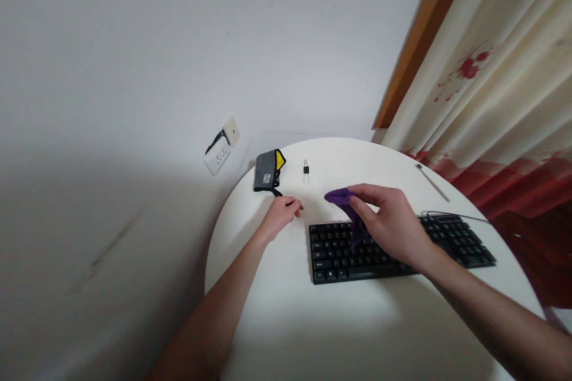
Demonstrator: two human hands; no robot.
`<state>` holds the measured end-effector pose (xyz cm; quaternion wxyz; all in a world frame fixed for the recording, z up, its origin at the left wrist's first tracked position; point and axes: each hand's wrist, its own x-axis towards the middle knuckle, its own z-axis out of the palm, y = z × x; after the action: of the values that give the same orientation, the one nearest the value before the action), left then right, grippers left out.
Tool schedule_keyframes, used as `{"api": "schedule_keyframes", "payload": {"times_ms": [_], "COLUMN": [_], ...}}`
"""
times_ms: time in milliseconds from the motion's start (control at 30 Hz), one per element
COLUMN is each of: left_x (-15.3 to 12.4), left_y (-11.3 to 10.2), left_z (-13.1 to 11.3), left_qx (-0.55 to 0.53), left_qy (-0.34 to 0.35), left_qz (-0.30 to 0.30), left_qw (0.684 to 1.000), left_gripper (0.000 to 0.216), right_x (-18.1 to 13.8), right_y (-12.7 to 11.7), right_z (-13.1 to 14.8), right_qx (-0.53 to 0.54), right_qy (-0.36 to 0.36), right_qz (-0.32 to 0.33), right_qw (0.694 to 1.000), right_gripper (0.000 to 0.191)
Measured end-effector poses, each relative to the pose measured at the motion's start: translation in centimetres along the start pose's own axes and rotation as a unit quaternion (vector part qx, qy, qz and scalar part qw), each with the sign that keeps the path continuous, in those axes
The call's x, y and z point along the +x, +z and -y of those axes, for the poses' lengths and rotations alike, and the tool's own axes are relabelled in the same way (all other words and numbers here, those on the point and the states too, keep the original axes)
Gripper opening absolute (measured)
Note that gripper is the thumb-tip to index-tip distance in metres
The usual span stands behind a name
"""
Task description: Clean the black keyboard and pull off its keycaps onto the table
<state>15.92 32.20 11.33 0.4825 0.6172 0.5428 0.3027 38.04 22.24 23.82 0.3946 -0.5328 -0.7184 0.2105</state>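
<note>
I log the purple cloth [344,199] first: it is pinched in the right hand [393,223], fingers closed around it, one end sticking out past the fingertips toward the far side of the table and the rest trailing down onto the upper rows of the black keyboard [384,244]. The cloth touches the keys near the keyboard's left half. The right hand hovers over the middle of the keyboard, wrist crossing its front edge.

The left hand [281,214] rests on the round white table [313,321], just left of the keyboard's far left corner. Its fingers are loosely curled with nothing in them, fingertips just beside a black cord end.

That cord leads to a grey and yellow pouch [268,171] lying near the table's far edge. A small black clip-like item [306,169] sits to the right of the pouch, apart from it. A thin rod [432,183] lies toward the table's right rim. Wall socket [217,156] beyond the table; patterned curtain [504,101] at right.
</note>
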Motion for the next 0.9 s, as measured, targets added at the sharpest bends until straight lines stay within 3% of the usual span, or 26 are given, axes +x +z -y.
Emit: {"api": "schedule_keyframes", "payload": {"times_ms": [100, 200, 300, 433, 767, 900], "left_x": [-1.1, -1.9, -1.8, -1.4, -1.2, -1.0], "left_y": [-0.8, -0.8, -0.3, 0.2, 0.9, 0.9], "left_z": [-0.9, -1.4, -1.1, -0.4, -0.4, -0.6], "left_qx": [-0.013, -0.010, 0.006, 0.008, 0.101, 0.126], "left_qy": [-0.020, -0.032, -0.025, 0.019, 0.117, 0.117], "left_qz": [0.162, 0.242, 0.248, 0.219, 0.163, 0.193], "left_qw": [0.986, 0.970, 0.968, 0.976, 0.975, 0.966], "left_gripper": [0.030, 0.035, 0.035, 0.038, 0.024, 0.030], "right_x": [1.6, 2.1, 1.6, 0.3, -0.2, -0.8], "right_y": [2.1, 5.5, 8.0, 8.5, 4.7, 2.1], "right_z": [-2.4, -5.1, -6.7, -7.3, -9.9, -11.7], "right_qx": [-0.085, -0.148, -0.144, -0.130, -0.157, -0.163], "right_qy": [0.007, 0.025, -0.003, -0.046, -0.079, -0.075], "right_qz": [0.001, 0.068, 0.137, 0.190, 0.213, 0.209], "right_qw": [0.996, 0.986, 0.980, 0.972, 0.961, 0.961], "right_gripper": [0.025, 0.028, 0.029, 0.030, 0.031, 0.032]}}
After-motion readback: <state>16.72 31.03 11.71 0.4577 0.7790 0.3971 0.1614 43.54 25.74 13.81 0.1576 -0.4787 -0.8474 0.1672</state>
